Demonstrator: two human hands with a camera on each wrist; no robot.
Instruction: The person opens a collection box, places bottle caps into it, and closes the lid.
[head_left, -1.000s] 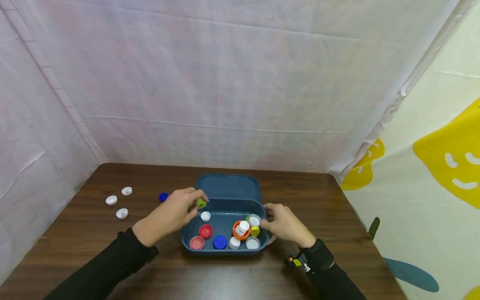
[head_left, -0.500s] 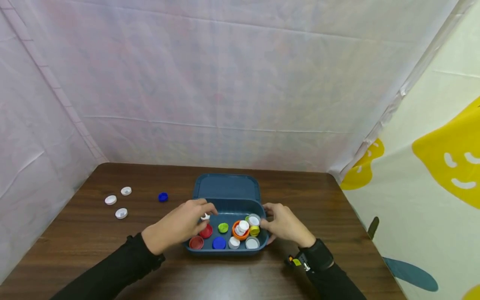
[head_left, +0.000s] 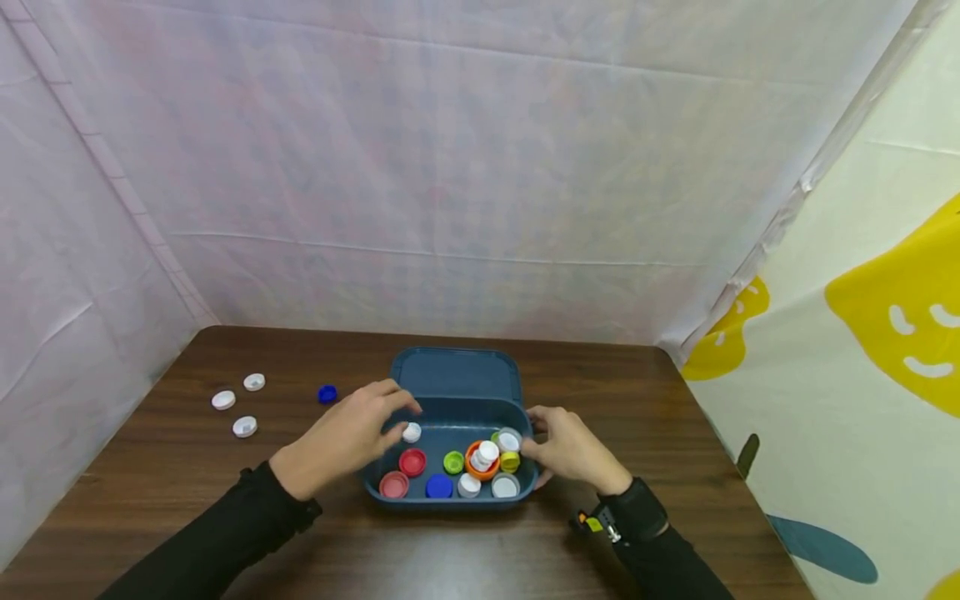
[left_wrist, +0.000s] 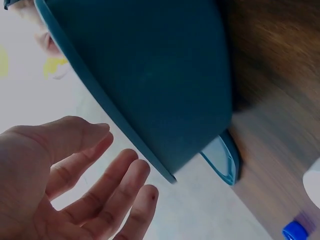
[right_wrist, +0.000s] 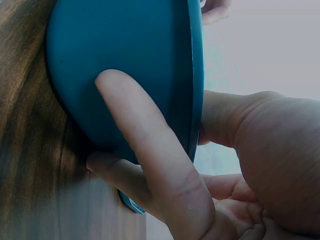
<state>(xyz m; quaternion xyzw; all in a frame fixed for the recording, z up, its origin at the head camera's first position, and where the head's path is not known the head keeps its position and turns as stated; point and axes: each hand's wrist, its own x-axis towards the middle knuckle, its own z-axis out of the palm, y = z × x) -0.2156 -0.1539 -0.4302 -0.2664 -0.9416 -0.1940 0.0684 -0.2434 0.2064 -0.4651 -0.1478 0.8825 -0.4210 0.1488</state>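
Note:
A blue lidded box (head_left: pixel 450 500) stands on the table with its lid (head_left: pixel 456 372) folded back behind it. Bottle caps lie inside: a green cap (head_left: pixel 453 462), a red cap (head_left: pixel 412 462), a pinkish-red cap (head_left: pixel 393 485), a blue cap (head_left: pixel 439 486), a white cap (head_left: pixel 411 432) and more at the right. My left hand (head_left: pixel 355 432) hovers over the box's left rim, fingers spread and holding nothing. My right hand (head_left: pixel 567 450) grips the box's right wall, thumb over the rim and fingers along the outside (right_wrist: pixel 145 125).
Three white caps, the nearest one (head_left: pixel 244 427) among them, lie at the table's left. A blue cap (head_left: pixel 327 394) lies between them and the box. White cloth (head_left: pixel 450 167) hangs behind the table (head_left: pixel 645 392).
My left hand has let go of the green cap inside the box, where it now sits beside the orange cap. The hand has drawn back left. My right hand stays on the box.

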